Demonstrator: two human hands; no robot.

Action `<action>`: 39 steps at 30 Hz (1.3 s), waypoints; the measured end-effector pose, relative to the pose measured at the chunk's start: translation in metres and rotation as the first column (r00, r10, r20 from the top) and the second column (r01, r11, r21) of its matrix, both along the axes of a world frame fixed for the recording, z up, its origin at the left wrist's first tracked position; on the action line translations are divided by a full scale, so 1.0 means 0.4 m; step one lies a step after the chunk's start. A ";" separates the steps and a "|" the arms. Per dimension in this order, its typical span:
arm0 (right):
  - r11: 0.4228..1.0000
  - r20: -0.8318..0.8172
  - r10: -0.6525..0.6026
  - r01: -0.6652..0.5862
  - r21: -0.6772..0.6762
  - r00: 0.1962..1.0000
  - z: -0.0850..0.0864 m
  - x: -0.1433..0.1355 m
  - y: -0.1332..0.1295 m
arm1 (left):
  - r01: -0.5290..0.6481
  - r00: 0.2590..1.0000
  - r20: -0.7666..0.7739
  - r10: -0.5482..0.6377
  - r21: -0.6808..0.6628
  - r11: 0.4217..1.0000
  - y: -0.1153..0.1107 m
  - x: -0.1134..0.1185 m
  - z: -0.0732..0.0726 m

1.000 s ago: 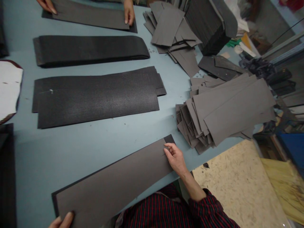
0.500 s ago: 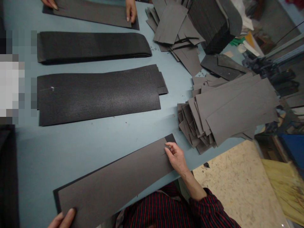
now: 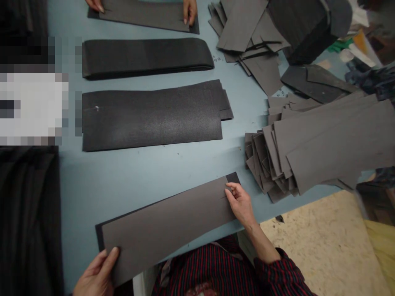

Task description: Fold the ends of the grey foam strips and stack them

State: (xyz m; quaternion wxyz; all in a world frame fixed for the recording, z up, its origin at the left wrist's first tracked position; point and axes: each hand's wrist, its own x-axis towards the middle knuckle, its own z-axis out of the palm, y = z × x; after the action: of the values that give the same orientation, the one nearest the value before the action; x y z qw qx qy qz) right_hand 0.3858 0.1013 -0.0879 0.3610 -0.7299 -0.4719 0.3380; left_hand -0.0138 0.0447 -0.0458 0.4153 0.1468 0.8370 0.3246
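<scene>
A long grey sheet (image 3: 173,218) lies over a black sheet (image 3: 233,178), whose dark border shows along the far edge and at both ends. At the near left corner, my left hand (image 3: 99,271) is closed on the two sheets, thumb on top and fingers partly hidden beneath. My right hand (image 3: 240,201) is at the right end, its thumb and bent fingers pinching at the grey sheet's edge beside a short slit. The sheets slant across the table's front edge, right end farther away.
Black panels (image 3: 151,115) and a thick folded black stack (image 3: 148,58) lie beyond. Piles of grey pieces (image 3: 333,139) spread at the right. Across the blue table (image 3: 160,164), another person's hands (image 3: 190,12) hold a similar sheet. Dark material (image 3: 27,213) hangs at the left.
The whole view has shifted, so most things sit farther right in the picture. More of my left hand now shows. Both hands keep the same hold on the sheets.
</scene>
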 end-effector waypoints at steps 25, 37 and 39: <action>0.999 0.006 0.001 0.000 -0.035 1.000 -0.008 0.005 0.005 | -0.136 0.929 0.353 0.108 0.057 0.989 -0.005 0.009 -0.012; 0.998 0.075 -0.028 0.032 -0.054 0.997 0.004 -0.002 0.013 | -0.122 0.912 0.401 0.083 0.074 0.990 0.006 0.013 -0.013; 0.998 0.079 -0.026 0.030 -0.049 0.997 0.004 -0.002 0.014 | -0.128 0.909 0.406 0.089 0.071 0.989 0.007 0.014 -0.013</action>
State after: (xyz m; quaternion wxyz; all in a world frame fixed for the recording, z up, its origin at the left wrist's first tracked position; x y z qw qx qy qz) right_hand 0.3849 0.1068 -0.0865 0.3284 -0.7579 -0.4669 0.3158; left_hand -0.0084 0.0475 -0.0511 0.5522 0.0500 0.7241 0.4101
